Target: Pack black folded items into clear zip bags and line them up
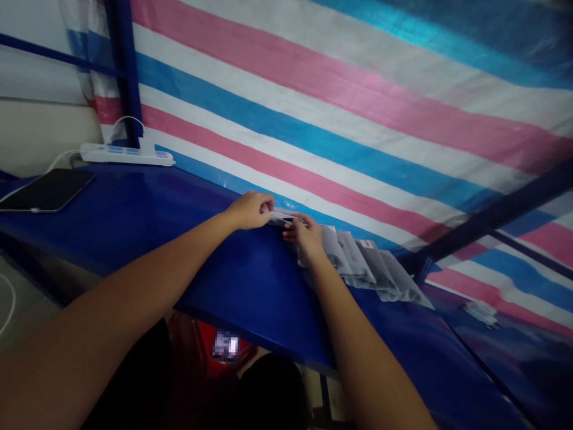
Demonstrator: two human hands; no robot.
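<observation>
In the head view, both hands meet at the far edge of the glossy blue tabletop (188, 239), the left hand (250, 210) pinched shut and the right hand (307, 236) with fingers closed, both gripping the near end of a small clear plastic packet (283, 218) that lies flat, its long axis running left to right along the striped pink, white and blue woven tarp (358, 107). Just right of it, a row of flat greyish plastic packets (371, 266) overlaps like shingles, trailing right and downward; their printing is too small to read. Far left lie a white power strip (128, 154) and a dark tablet (47, 190).
</observation>
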